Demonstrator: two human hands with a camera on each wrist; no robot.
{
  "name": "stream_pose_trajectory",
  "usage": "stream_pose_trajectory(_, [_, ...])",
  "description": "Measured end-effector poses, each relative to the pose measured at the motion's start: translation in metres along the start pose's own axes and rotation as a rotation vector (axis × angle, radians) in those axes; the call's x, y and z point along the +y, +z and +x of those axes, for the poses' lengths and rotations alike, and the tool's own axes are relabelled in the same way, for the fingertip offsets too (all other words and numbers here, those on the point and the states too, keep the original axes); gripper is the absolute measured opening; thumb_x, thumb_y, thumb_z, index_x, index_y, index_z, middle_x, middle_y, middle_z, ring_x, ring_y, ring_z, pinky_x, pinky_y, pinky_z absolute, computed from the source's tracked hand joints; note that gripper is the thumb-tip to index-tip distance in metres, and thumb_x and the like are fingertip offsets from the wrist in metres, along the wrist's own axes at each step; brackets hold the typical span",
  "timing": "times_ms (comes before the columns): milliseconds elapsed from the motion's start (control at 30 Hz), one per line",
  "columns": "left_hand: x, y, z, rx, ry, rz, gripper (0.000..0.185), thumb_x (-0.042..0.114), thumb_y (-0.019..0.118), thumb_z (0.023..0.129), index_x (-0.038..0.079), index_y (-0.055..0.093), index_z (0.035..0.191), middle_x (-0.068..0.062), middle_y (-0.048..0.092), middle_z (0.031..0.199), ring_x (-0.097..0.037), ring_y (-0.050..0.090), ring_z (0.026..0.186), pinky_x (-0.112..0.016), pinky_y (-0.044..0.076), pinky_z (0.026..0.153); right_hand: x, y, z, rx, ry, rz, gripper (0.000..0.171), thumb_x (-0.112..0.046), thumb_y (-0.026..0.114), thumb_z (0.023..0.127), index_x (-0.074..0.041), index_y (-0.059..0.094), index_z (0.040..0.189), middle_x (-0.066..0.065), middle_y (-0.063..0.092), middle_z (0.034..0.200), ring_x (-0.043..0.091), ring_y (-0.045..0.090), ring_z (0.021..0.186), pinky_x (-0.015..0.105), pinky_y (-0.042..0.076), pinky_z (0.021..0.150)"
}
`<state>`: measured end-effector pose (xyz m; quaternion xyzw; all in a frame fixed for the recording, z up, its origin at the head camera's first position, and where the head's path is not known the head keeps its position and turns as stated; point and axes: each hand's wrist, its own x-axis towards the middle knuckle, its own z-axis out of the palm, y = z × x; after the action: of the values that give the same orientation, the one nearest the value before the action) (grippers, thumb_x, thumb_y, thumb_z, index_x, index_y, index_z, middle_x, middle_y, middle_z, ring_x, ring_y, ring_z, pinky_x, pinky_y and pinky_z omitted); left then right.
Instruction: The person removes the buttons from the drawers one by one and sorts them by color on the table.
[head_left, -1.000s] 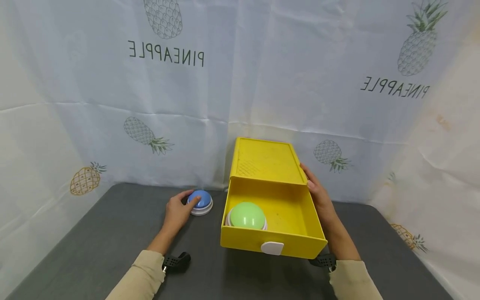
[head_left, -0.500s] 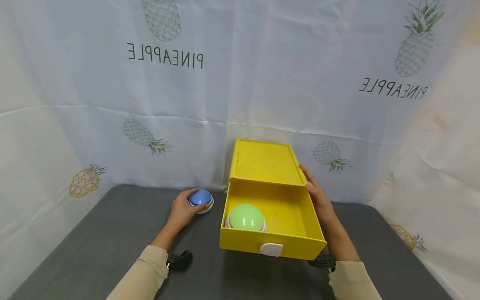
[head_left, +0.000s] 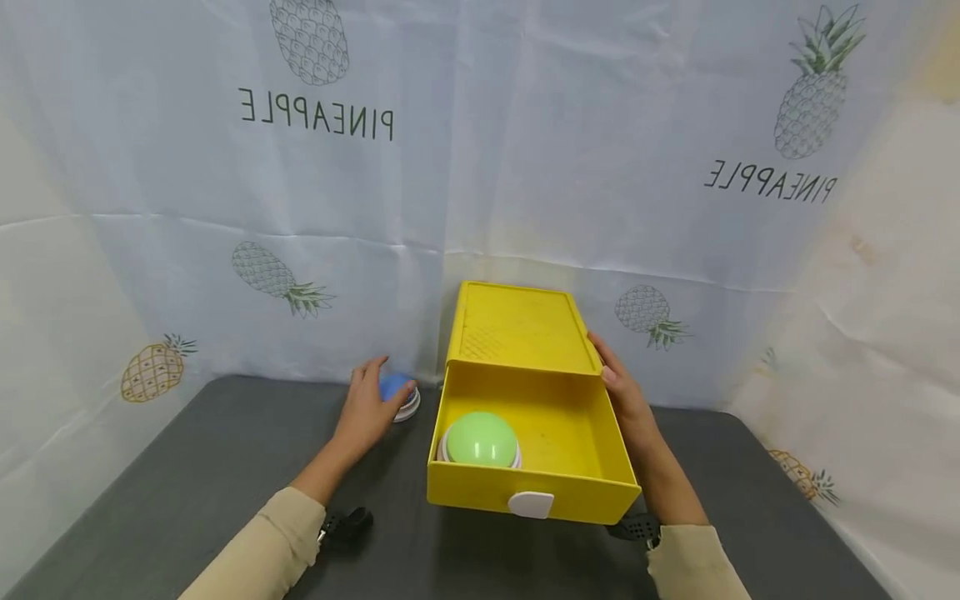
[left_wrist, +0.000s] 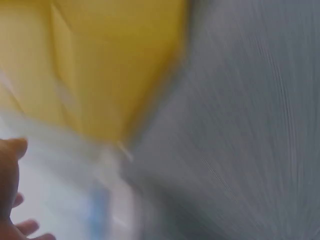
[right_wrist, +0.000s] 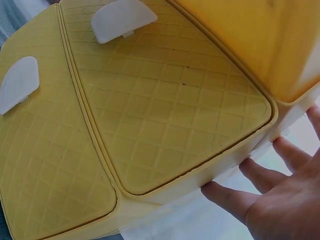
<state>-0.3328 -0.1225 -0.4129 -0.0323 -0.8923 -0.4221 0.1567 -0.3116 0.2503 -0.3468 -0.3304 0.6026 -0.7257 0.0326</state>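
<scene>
A blue dome-shaped push button [head_left: 393, 384] on a white base sits on the dark table, left of a yellow plastic drawer box [head_left: 528, 329]. My left hand [head_left: 365, 413] is right beside this button, fingers raised and spread, the thumb overlapping the dome in the head view. The left wrist view is blurred; fingers [left_wrist: 10, 165] show there, apart from the blue patch. The box's top drawer [head_left: 465, 487] is pulled out, with a green dome button [head_left: 482, 439] in its left front corner. My right hand [head_left: 632, 408] touches the box's right side with straight fingertips.
Closed lower drawer fronts [right_wrist: 160, 105] with white pull tabs [right_wrist: 124, 19] show in the right wrist view. A white curtain [head_left: 480, 183] printed with pineapples hangs directly behind the table [head_left: 202, 492]. Black straps [head_left: 345, 525] are on both wrists.
My left hand has moved from around the blue button to a looser pose, its fingers lifting up off the dome. My right hand keeps touching the box. The head view has shifted slightly.
</scene>
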Motion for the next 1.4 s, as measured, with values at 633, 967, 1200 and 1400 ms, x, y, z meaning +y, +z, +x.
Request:
stream_pose_trajectory(633, [0.172,-0.072,-0.08,-0.225,0.4,-0.154,0.032,0.019,0.07,0.096,0.014,0.066,0.127,-0.003,0.064,0.128,-0.021,0.063,0.117,-0.033,0.059,0.092,-0.01,-0.005,-0.003,-0.013,-0.032,-0.085,0.057,-0.029,0.024,0.111,-0.019,0.006,0.164,-0.001,0.036,0.159,0.011,0.065,0.113,0.026,0.059,0.089])
stream_pose_trajectory(967, [0.214,-0.059,-0.069,-0.598,0.324,0.144,0.035,0.027,0.049,0.107,0.014,0.061,0.137,-0.001,0.061,0.142,-0.021,0.052,0.138,-0.044,0.041,0.116,-0.006,-0.004,-0.004,-0.005,-0.029,-0.13,0.057,-0.028,0.025,0.111,-0.019,0.007,0.164,-0.001,0.041,0.155,0.012,0.068,0.104,0.027,0.061,0.083])
stream_pose_trajectory(1200, [0.217,-0.05,-0.06,-0.658,0.241,0.148,0.036,0.027,0.052,0.106,0.014,0.061,0.138,-0.004,0.059,0.145,-0.023,0.052,0.138,-0.043,0.042,0.115,-0.002,-0.002,-0.003,0.012,-0.03,-0.145,0.058,-0.029,0.025,0.111,-0.017,0.007,0.164,-0.001,0.036,0.158,0.01,0.066,0.108,0.025,0.06,0.086])
stream_pose_trajectory(1400, [0.209,-0.042,-0.062,-0.657,0.234,0.035,0.032,0.022,0.058,0.103,0.018,0.065,0.134,-0.002,0.063,0.139,-0.019,0.061,0.122,-0.041,0.05,0.104,0.002,-0.001,-0.003,0.006,-0.039,-0.146,0.057,-0.028,0.024,0.111,-0.018,0.008,0.164,-0.001,0.04,0.155,0.01,0.066,0.105,0.025,0.06,0.084])
